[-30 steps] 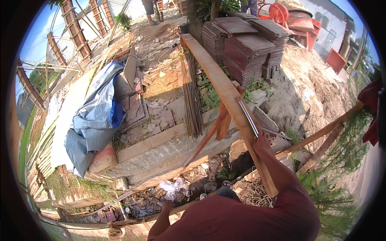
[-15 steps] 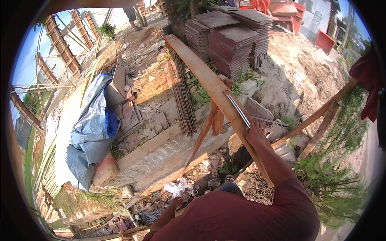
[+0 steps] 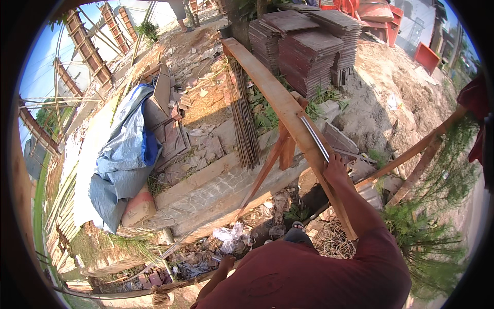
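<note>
Hands well apart, my right hand (image 3: 337, 169) holds the silver strip (image 3: 315, 138), right of the frame's centre, by its near end, apparently to steady it along the plank (image 3: 274, 92), while my left hand (image 3: 226, 262) hangs lower centre, its grip unclear.

Outdoor building site in strong sunlight under a blue sky (image 3: 43, 59). At upper left, red-brown column forms (image 3: 87, 46) lean before a white wall (image 3: 160, 16). 1 low masonry wall (image 3: 198, 191) crosses the rubble-strewn ground (image 3: 198, 57). A tree trunk (image 3: 238, 24) stands at top centre; right, a partly shadowed earth mound (image 3: 399, 85).
</note>
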Demonstrator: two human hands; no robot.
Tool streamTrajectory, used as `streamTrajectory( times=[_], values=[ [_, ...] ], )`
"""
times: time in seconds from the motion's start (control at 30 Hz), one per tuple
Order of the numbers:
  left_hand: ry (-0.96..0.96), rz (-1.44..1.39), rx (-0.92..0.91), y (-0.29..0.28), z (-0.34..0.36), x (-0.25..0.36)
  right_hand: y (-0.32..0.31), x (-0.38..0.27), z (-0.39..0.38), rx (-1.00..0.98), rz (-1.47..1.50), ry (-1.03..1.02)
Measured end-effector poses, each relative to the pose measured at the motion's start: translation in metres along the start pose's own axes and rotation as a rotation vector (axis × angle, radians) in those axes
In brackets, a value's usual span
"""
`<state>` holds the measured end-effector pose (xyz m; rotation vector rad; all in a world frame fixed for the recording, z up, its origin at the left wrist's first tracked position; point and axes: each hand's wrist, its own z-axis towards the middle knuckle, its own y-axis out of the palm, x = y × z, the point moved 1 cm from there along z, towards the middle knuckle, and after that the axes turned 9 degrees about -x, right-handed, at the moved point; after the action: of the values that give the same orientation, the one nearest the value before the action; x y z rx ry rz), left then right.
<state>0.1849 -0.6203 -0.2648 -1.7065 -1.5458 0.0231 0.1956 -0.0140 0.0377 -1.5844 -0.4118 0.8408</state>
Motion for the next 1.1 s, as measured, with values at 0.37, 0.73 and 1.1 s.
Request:
streamTrajectory(
  times=[0.37, 0.73, 1.1],
  values=[
    [-0.106, -0.032, -0.056, 0.029, 0.034, -0.008, -0.006, -0.032, 0.046, -0.135, -0.161, -0.022],
    [-0.176, -0.275, -0.005, -0.003, 0.074, 0.072, 0.066, -0.140, 0.204, 0.013, -0.286, -0.048],
    [0.027, 0.340, 0.008, -0.093, 0.301, 0.149, 0.063, -0.138, 0.210, -0.003, -0.373, -0.162]
  ],
)
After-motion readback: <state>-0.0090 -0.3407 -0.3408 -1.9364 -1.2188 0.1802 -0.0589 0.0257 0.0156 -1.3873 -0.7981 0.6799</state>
